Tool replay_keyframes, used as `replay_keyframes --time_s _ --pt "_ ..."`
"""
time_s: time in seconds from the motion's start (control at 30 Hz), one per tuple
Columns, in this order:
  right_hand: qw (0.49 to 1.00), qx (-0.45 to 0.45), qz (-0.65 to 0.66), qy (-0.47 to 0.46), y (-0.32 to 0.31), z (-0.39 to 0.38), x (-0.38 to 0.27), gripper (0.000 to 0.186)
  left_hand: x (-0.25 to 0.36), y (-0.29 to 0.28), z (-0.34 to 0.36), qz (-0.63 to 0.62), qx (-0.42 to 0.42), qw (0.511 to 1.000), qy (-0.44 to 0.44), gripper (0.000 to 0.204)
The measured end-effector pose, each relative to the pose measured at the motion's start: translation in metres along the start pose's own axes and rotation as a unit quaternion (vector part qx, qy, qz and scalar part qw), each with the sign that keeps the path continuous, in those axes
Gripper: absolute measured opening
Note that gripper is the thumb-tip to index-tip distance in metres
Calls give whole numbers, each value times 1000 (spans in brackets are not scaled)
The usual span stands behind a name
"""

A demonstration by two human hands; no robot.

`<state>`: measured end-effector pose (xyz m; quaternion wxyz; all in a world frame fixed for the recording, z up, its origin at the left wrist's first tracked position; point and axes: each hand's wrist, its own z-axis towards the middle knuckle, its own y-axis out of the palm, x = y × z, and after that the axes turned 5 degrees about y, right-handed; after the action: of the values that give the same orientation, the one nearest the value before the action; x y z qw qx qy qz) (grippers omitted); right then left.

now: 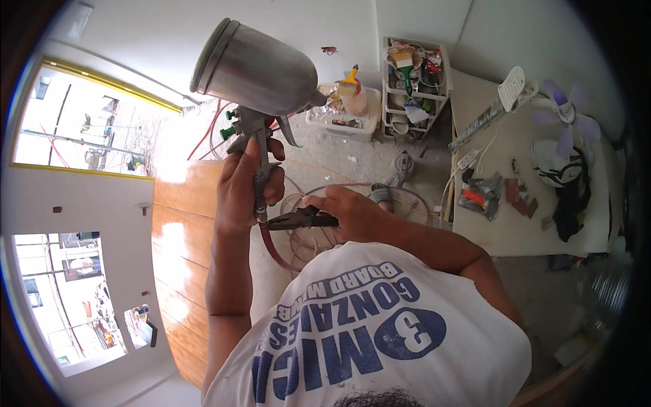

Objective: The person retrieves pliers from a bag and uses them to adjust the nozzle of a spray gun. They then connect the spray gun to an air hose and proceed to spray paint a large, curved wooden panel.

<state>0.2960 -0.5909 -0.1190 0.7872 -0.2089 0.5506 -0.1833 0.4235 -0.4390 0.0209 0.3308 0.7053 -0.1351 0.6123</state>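
My left hand (245, 182) is wrapped round the handle of a paint spray gun (255, 129), which has a large grey metal cup (261, 68) on top and green adjusting knobs at its back. A red hose (274, 252) runs down from the fitting at the foot of the handle. Pliers (298, 219) with dark handles are gripped in my right hand (352, 214), their jaws at that hose fitting. Whether the jaws are clamped tight I cannot tell.
Coiled hose (305, 244) lies on the floor ahead. A white tub (344, 122) with brushes stands beyond, beside a drawer rack (415, 88) full of tools. On the right a table (502, 230) bears a purple fan (564, 112) and a cap. Glossy wooden panels (178, 258) stretch along the left.
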Motion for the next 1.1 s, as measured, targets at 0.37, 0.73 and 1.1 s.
replay_keyframes --time_s 0.37,0.73,1.1 --pt "996 -56 3 -63 -26 20 24 30 -8 22 6 51 63 996 24 43" --pt "988 -129 62 -62 -24 29 39 32 -19 10 8 77 64 993 66 33" --pt "972 -209 106 6 -18 34 42 31 -21 2 11 81 115 989 49 35"
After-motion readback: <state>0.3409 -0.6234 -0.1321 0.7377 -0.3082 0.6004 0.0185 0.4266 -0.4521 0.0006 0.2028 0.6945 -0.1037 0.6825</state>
